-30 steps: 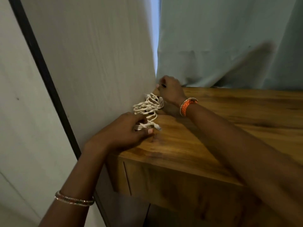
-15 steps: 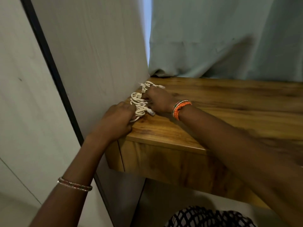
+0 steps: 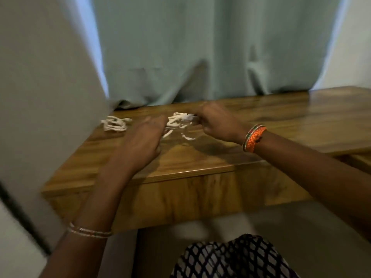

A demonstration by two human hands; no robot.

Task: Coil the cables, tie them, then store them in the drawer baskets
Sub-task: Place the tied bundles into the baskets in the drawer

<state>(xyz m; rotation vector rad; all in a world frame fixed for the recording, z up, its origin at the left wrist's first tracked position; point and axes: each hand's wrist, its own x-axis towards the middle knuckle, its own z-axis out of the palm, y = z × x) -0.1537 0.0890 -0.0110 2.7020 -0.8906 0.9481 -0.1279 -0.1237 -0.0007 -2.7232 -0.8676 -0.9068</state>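
A tangled white cable (image 3: 177,122) hangs just above the wooden table (image 3: 261,125), held between both hands. My right hand (image 3: 216,122) grips its right end with curled fingers. My left hand (image 3: 143,140) holds the left side, loose strands trailing below its fingertips. A second bunch of white cable (image 3: 115,123) lies on the table near the back left corner, apart from both hands. The frame is blurred by motion.
A grey cabinet panel (image 3: 46,97) rises along the table's left side. A pale green curtain (image 3: 200,47) hangs behind the table. The table's front edge (image 3: 180,174) is near me, with a patterned garment (image 3: 230,257) below.
The view swung right. Both hands carried one white cable from the left corner by the panel toward the table's middle. A second bunch stays behind at the corner.
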